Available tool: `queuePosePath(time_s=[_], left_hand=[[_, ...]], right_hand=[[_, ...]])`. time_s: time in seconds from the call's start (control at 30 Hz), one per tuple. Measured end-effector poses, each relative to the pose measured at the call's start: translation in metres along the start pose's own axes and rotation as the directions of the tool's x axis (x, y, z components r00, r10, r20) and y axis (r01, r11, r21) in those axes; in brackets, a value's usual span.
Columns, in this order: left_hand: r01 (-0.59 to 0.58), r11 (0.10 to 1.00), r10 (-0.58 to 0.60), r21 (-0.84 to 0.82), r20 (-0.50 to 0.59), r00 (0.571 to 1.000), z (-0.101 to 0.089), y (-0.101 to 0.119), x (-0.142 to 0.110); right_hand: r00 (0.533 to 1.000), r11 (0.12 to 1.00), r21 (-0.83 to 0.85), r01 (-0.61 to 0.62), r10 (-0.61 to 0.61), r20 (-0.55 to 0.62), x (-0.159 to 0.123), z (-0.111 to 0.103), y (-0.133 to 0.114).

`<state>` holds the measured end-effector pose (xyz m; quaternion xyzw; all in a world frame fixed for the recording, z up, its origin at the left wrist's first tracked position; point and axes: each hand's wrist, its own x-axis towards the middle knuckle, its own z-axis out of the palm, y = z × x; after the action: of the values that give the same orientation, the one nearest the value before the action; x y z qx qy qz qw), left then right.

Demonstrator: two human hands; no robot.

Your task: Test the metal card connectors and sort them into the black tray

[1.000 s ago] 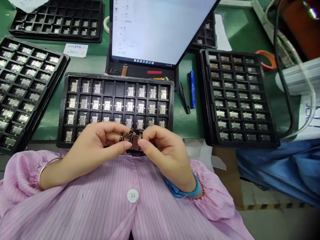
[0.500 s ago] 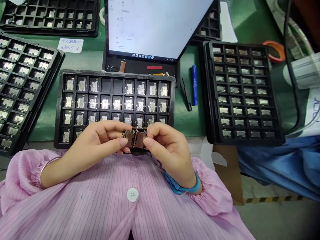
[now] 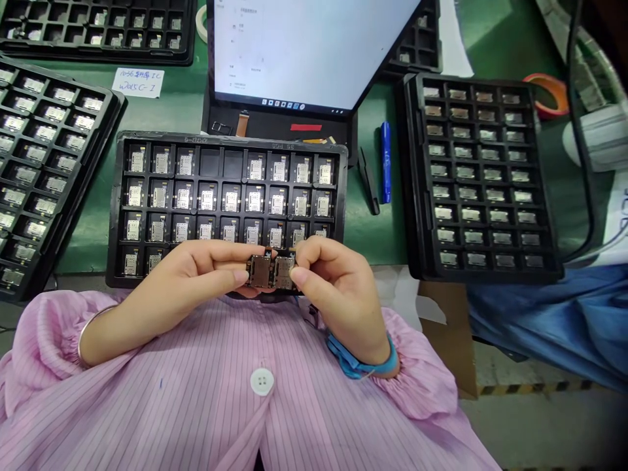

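Between my hands, side by side, are two small circuit boards with metal shields. My left hand (image 3: 210,269) pinches the left circuit board (image 3: 260,271) between thumb and fingers, and some of its fingers are hidden underneath. The right circuit board (image 3: 283,271) is gripped at its right edge by the thumb and forefinger of my right hand (image 3: 330,281). Both hands hover over the front edge of a black compartment tray (image 3: 112,216), which holds many similar boards in rows. Two top-row pockets (image 3: 220,162) of that tray have no board in them.
A laptop (image 3: 294,59) stands behind the tray. Black tweezers (image 3: 367,180) and a blue marker (image 3: 385,163) lie to its right. Filled trays stand at the left (image 3: 91,190) and right (image 3: 412,196). Orange tape (image 3: 557,98) and a handwritten label (image 3: 138,82) rest farther back.
Both hands have shifted slightly right with the boards. The boards are tilted differently, and the right one's shield now looks brighter. The view has moved a little.
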<state>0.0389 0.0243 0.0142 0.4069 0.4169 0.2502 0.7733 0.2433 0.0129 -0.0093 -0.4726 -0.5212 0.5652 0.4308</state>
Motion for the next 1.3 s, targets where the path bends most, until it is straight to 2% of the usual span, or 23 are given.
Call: queuePosePath(time_s=[0.47, 0.7, 1.3], left_hand=[[0.072, 0.987, -0.074, -0.142, -0.005, 0.997, 0.0031, 0.0024, -0.0002], [0.099, 0.975, -0.097, -0.200, 0.019, 0.995, 0.0025, 0.0009, 0.0025], [0.127, 0.980, -0.137, -0.152, -0.054, 0.989, 0.0031, 0.0021, 0.0027]], right_hand=[[0.999, 0.999, 0.033, -0.043, 0.042, 0.011, 0.0014, 0.0017, 0.0026], [0.999, 0.999, -0.001, -0.035, 0.035, -0.003, 0.0018, 0.0018, 0.0038], [1.000, 1.000, 0.006, -0.031, 0.031, 0.004, 0.0013, 0.0021, 0.0003]])
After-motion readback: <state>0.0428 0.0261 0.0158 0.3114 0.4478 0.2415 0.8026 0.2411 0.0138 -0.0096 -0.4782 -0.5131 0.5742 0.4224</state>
